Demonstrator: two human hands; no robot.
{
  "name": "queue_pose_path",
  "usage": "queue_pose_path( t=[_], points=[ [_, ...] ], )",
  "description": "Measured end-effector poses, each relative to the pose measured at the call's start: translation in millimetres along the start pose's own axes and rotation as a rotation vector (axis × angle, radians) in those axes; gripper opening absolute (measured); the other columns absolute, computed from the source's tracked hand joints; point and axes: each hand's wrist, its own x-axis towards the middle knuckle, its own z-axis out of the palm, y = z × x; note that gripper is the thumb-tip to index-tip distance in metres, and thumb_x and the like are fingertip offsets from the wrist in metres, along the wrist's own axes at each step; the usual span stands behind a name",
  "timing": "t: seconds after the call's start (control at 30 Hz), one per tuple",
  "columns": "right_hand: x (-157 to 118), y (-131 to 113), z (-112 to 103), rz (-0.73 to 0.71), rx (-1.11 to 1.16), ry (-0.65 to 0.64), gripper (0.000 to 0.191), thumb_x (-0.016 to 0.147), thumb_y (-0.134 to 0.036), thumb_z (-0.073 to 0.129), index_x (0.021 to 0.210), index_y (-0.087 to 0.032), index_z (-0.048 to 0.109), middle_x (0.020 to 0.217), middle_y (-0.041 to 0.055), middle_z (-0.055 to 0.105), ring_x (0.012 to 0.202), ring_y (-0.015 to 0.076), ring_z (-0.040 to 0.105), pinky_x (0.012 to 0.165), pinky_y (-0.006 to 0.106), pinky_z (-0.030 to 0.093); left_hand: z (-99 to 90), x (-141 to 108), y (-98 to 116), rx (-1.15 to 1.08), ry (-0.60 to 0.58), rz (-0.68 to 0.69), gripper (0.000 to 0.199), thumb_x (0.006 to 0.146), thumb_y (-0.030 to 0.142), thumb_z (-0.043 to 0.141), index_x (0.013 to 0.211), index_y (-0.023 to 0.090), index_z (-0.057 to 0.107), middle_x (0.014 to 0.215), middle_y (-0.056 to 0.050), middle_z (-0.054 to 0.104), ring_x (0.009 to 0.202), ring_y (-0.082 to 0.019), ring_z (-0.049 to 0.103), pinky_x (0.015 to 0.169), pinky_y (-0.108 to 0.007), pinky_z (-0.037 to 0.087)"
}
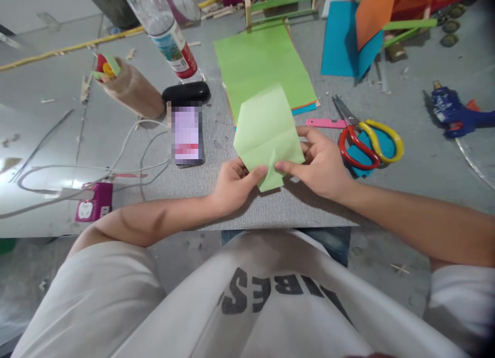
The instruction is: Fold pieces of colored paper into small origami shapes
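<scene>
A light green sheet of paper point(266, 126), cut or folded to an angular outline, is held up between both hands over the front of the table. My left hand point(235, 185) pinches its lower left edge, thumb on top. At the lower right, my right hand point(323, 162) grips it with the thumb pressed on the face and the fingers behind. A crease and a small raised fold show between the two thumbs. Behind it lies a stack of coloured paper point(263, 59), green on top. Scissors point(365, 136) with red and yellow handles rest right of my right hand.
A pink-handled cutter point(327, 123) lies by the scissors, and a blue glue gun point(456, 111) farther right. Leftward are a phone point(186, 134), a black case point(186, 93), a plastic bottle point(174, 44), a wooden cup point(135, 90), white cables and a purple power adapter point(95, 201).
</scene>
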Motion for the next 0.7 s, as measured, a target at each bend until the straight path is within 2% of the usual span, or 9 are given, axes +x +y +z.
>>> queue_pose_path(
  t=[0.07,0.13,0.23,0.3,0.4,0.5,0.57,0.63,0.7],
  points=[
    [2,-6,-7,0.022,0.019,0.031,0.084,0.081,-0.067,0.114,0.149,-0.034,0.076,0.122,0.0085,0.096,0.107,0.0433,0.094,0.088,0.061,0.08,-3.3,0,-5,-0.039,-0.062,-0.014,0.053,0.088,0.065,0.112,0.108,0.022,0.088,0.104,-0.009,0.093,0.096,-0.027,0.088,0.09,-0.044,0.076],
    [8,-9,-19,0.024,0.001,-0.005,0.083,0.081,-0.06,0.114,0.151,-0.034,0.078,0.119,0.0074,0.096,0.109,0.0444,0.094,0.089,0.063,0.08,-9.7,7,-9,-0.061,-0.053,0.035,0.06,0.087,0.066,0.11,0.122,0.023,0.086,0.112,-0.01,0.093,0.103,-0.029,0.089,0.095,-0.045,0.075],
    [18,-3,-41,0.04,-0.08,-0.183,0.084,0.086,-0.055,0.109,0.161,-0.035,0.076,0.113,0.0054,0.096,0.099,0.042,0.092,0.079,0.058,0.077,-23.9,28,-9,-0.03,0.04,0.194,0.073,0.085,0.073,0.104,0.136,0.028,0.078,0.126,-0.01,0.09,0.113,-0.031,0.088,0.097,-0.046,0.074],
    [23,2,-54,0.015,-0.188,-0.271,0.081,0.091,-0.054,0.104,0.164,-0.035,0.075,0.109,0.0046,0.095,0.09,0.0381,0.089,0.076,0.054,0.073,-35.1,44,-5,0.087,0.034,0.255,0.076,0.083,0.085,0.099,0.13,0.029,0.076,0.124,-0.011,0.088,0.11,-0.032,0.086,0.091,-0.046,0.072],
    [24,4,-62,-0.067,-0.519,-0.243,0.073,0.1,-0.05,0.097,0.168,-0.035,0.076,0.115,0.0064,0.093,0.097,0.0376,0.087,0.086,0.055,0.071,-50.5,63,5,0.286,-0.154,0.185,0.075,0.078,0.087,0.107,0.115,0.028,0.078,0.108,-0.01,0.085,0.102,-0.033,0.084,0.088,-0.048,0.07],
    [18,-3,-62,-0.122,-0.762,-0.199,0.076,0.1,-0.035,0.094,0.173,-0.032,0.073,0.135,0.0125,0.089,0.113,0.0406,0.085,0.1,0.058,0.068,-60.5,70,12,0.429,-0.326,0.168,0.072,0.066,0.069,0.121,0.106,0.025,0.082,0.096,-0.009,0.079,0.1,-0.034,0.08,0.091,-0.05,0.067],
    [16,-7,-61,-0.213,-0.84,-0.186,0.075,0.099,-0.029,0.094,0.17,-0.026,0.072,0.15,0.0186,0.082,0.129,0.0434,0.081,0.11,0.059,0.066,-64.1,70,15,0.599,-0.415,0.207,0.065,0.065,0.061,0.122,0.103,0.025,0.082,0.094,-0.007,0.076,0.103,-0.034,0.077,0.102,-0.054,0.066],
    [14,-7,-61,-0.382,-0.927,-0.144,0.056,0.102,-0.032,0.093,0.155,-0.023,0.076,0.154,0.0222,0.075,0.138,0.0456,0.075,0.117,0.062,0.062,-66.4,69,17,0.797,-0.525,0.285,0.057,0.072,0.061,0.116,0.101,0.025,0.081,0.097,-0.006,0.075,0.105,-0.034,0.075,0.116,-0.059,0.063],
    [13,-4,-60,-0.567,-1.03,-0.172,0.024,0.112,-0.033,0.083,0.134,-0.025,0.08,0.143,0.0188,0.075,0.134,0.0426,0.073,0.114,0.061,0.059,-68.0,68,18,0.924,-0.63,0.355,0.05,0.082,0.062,0.109,0.099,0.025,0.079,0.101,-0.006,0.076,0.104,-0.033,0.073,0.125,-0.063,0.058]
  ],
)
